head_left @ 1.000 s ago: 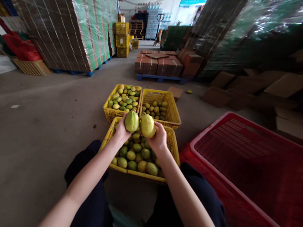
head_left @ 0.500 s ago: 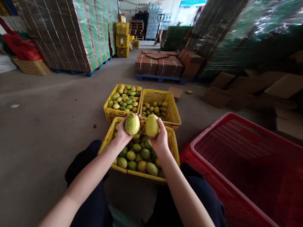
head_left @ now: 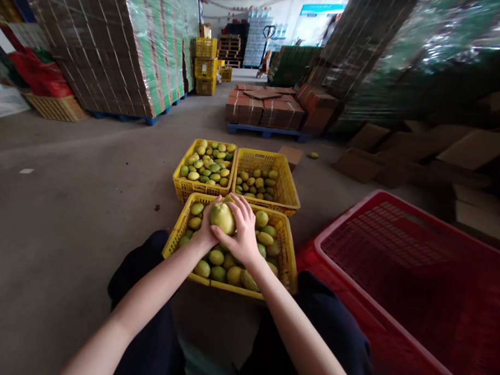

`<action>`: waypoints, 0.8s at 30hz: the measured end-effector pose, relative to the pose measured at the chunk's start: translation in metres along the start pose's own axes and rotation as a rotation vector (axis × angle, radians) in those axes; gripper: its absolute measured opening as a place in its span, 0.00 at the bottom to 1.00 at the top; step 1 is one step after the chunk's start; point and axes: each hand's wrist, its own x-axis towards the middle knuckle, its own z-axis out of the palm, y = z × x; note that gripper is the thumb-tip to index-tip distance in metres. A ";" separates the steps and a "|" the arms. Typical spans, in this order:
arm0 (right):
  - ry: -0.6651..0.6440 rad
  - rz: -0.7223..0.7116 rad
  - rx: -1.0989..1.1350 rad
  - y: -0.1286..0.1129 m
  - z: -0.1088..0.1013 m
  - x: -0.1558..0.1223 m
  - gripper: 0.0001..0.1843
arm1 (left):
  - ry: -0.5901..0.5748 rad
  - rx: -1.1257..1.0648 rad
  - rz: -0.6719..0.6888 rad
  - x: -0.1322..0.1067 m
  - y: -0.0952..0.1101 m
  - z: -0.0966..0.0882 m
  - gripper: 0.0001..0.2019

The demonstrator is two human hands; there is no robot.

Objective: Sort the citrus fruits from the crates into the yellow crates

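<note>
Over the near yellow crate (head_left: pixel 289 260), my two hands meet around a large yellow-green lemon (head_left: pixel 223 218). My left hand (head_left: pixel 206 230) cups it from the left, fingers partly hidden behind it. My right hand (head_left: pixel 243 231) closes on it from the right, thumb at its lower side and fingers over the top. A bit of another yellowish fruit seems to show just behind, under the right fingers; whether it is held I cannot tell. Loose green and yellow lemons (head_left: pixel 216 257) fill much of the crate below.
Two more yellow crates stand beyond: a full left one (head_left: pixel 184 186) and a partly filled right one (head_left: pixel 289 180). A large red crate (head_left: pixel 354 267) is at my right. Flattened cardboard (head_left: pixel 359 164) and a loose lemon (head_left: pixel 314 155) lie on the floor. A blue pallet (head_left: pixel 266 132) carries strapped boxes.
Half a second ago each hand held up its own lemon, side by side. My right hand has moved left and turned onto the lemon at my left hand; its former lemon is no longer clearly visible.
</note>
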 end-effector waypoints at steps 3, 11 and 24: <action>-0.037 -0.117 -0.007 -0.010 -0.004 0.002 0.33 | 0.036 0.121 0.128 -0.005 0.000 -0.007 0.10; 0.049 -0.360 0.024 -0.005 -0.022 0.004 0.29 | -0.110 0.228 0.250 0.021 0.036 0.022 0.32; 0.293 0.523 0.740 0.009 -0.020 0.020 0.24 | 0.017 -0.017 0.024 0.026 0.041 0.023 0.19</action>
